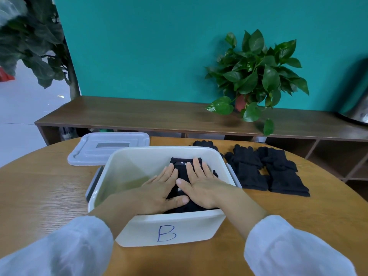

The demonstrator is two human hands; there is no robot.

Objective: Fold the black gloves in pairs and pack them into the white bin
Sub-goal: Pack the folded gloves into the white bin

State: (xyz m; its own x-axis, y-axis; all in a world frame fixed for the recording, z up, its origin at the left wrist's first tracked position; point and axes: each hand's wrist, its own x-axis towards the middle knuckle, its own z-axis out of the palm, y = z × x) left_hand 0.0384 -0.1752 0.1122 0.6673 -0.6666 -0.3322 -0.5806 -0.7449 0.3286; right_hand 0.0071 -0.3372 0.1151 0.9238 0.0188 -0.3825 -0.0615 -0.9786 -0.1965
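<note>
Flat fingers [194, 166] atop seemingly folded gloves [184, 177]

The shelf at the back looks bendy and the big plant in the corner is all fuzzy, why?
Head view: the wide lens bows the shelf and stretches the edges; the big plant in the top left corner is blurred, while both hands, left and right, pressing flat on the black gloves in the white bin, look sharp; light is soft, with faint shadows.

Folded gloves in bin [182, 172] mostly hidden under left hand [159, 191] and right hand [201, 186]; white label text cut off by fingers [196, 163]. Farthest glove pile [203, 144] half behind bin wall [217, 154]. Metal object [358, 108] cropped at right edge
</note>
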